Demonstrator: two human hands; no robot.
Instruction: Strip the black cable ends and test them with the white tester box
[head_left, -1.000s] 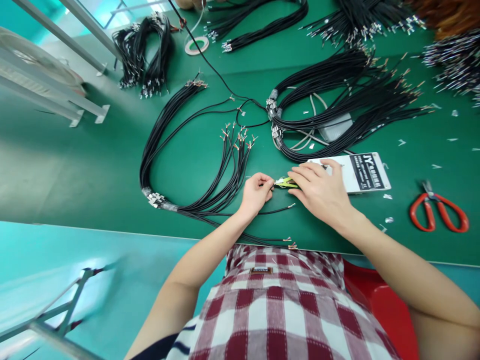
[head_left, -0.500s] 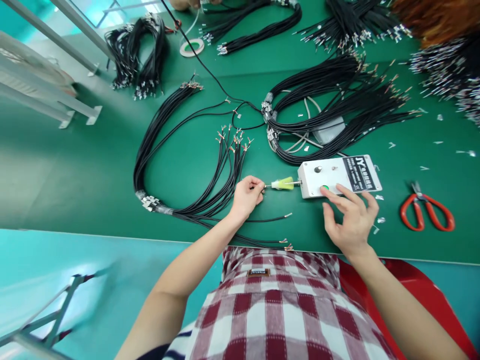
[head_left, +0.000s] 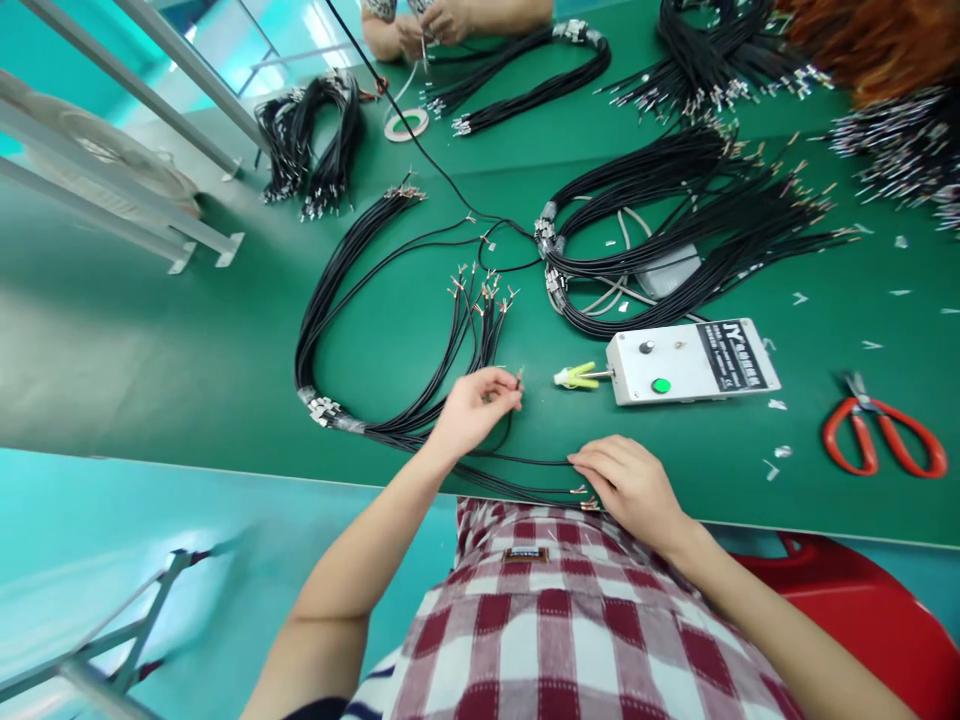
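My left hand (head_left: pixel 480 408) pinches a thin black cable near its bared end, left of the machine's tip. Fingertips of my right hand (head_left: pixel 626 490) close on the end of another black cable (head_left: pixel 536 461) near the table's front edge. Between and behind my hands is a white box-shaped machine (head_left: pixel 690 362) with a green button (head_left: pixel 661 386), a black knob and a yellow-and-white tip (head_left: pixel 577 376) on a metal shaft. To the left curves a bundle of black cables (head_left: pixel 306 330), its free ends split into coloured wires (head_left: pixel 487 290).
Red-handled pliers (head_left: pixel 885 430) lie at the right. Looped cable bundles (head_left: pixel 637 190) and a tape roll (head_left: pixel 406 124) sit farther back. Across the table are another person's hands (head_left: pixel 435 28). Scraps dot the green tabletop (head_left: pixel 825 330); a red chair (head_left: pixel 862 620) stands below right.
My right hand has left the machine's button and come down-left onto a cable end. My left hand has drawn its cable back from the tip, whose yellow arms now look spread.
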